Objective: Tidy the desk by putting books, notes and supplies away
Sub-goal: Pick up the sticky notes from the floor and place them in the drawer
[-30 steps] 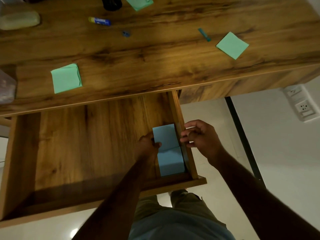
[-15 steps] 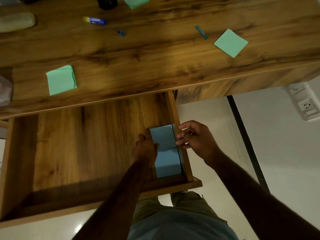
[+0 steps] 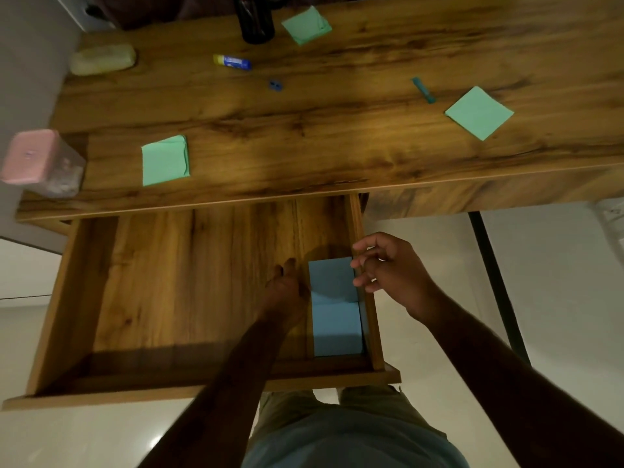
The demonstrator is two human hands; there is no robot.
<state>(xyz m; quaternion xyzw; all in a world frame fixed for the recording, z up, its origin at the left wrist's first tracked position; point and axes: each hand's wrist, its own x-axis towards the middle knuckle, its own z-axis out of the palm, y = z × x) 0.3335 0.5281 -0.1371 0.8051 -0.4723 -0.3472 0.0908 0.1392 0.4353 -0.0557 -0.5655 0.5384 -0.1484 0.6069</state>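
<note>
Below the wooden bench [image 3: 337, 136] we see an open drawer [image 3: 169, 282]. Blue notes [image 3: 334, 309] lie inside at lower centre, between our left hand [image 3: 287, 290] and right hand [image 3: 391, 271], both with fingers relaxed and holding nothing.

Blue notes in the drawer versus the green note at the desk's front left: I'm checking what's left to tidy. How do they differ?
The blue notes are pale blue; the green note is mint green. The blue notes lie in the drawer, against its right wall; the green note lies on the desk top. The blue notes lie flat; the green note's right edge looks folded over. Both are paper.
</note>
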